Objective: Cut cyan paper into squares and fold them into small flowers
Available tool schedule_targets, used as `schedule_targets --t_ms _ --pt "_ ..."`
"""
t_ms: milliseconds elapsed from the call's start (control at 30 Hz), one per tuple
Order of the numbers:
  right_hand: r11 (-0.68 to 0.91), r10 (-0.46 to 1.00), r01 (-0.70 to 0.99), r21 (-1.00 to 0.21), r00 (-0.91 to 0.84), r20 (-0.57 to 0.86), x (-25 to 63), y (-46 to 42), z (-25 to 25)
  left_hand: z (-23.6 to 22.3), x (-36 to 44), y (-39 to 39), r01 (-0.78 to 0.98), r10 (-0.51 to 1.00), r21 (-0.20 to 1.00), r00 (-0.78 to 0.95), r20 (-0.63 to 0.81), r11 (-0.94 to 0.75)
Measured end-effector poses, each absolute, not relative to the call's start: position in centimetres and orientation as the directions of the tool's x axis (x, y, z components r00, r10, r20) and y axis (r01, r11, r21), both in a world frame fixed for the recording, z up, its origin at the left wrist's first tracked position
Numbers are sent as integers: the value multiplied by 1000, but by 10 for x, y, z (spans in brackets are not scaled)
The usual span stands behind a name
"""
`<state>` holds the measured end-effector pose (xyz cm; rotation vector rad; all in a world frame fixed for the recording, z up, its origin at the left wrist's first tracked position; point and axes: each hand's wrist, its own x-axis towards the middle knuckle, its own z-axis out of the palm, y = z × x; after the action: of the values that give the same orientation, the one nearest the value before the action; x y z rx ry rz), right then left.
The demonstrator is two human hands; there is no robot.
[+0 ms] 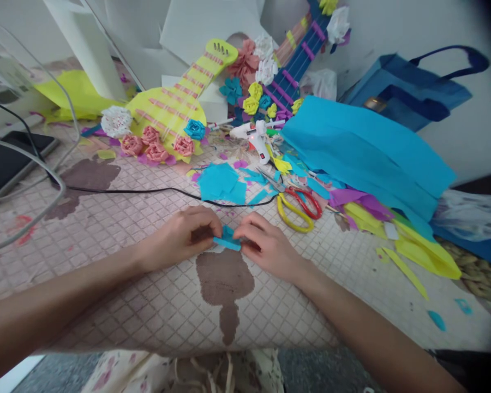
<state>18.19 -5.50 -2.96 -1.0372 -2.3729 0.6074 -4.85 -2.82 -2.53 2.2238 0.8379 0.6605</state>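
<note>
Between my two hands is a small folded piece of blue paper [228, 241], held just above the cloth. My left hand [191, 232] pinches its left end, and my right hand [265, 243] pinches its right end. Beyond my hands lies a loose stack of blue paper pieces [223, 183]. Scissors [297, 210] with one red and one yellow handle rest to the right of the stack, blades apart. Farther back, a white glue gun [257, 139] lies among paper scraps.
A yellow paper guitar [167, 114] with paper roses and a blue one [290, 82] lean at the back. A black cord [147, 191] crosses the patterned tablecloth [147, 305]. Large blue sheets [364, 147] and a blue bag [396, 87] are right; a phone [16, 158] is left.
</note>
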Motion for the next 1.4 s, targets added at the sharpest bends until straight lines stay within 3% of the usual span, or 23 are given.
schedule_targets --t_ms 167,367,667,933,1400 --pt "707 675 524 -475 -699 236 184 -55 -31 -22 -52 -31 332 579 594 763 287 -733" --pt "728 629 504 -464 -761 160 187 -55 -22 -19 -54 -34 335 514 504 813 272 -796" --pt "730 593 462 -505 -795 129 184 -60 -21 -19 -54 -33 330 516 522 815 263 -786" --pt "534 724 521 -666 -688 42 179 -63 -15 -24 -59 -30 309 550 620 799 242 -721" --pt "400 801 547 -735 -599 -10 174 -68 -11 -18 -54 -29 345 541 638 830 135 -688"
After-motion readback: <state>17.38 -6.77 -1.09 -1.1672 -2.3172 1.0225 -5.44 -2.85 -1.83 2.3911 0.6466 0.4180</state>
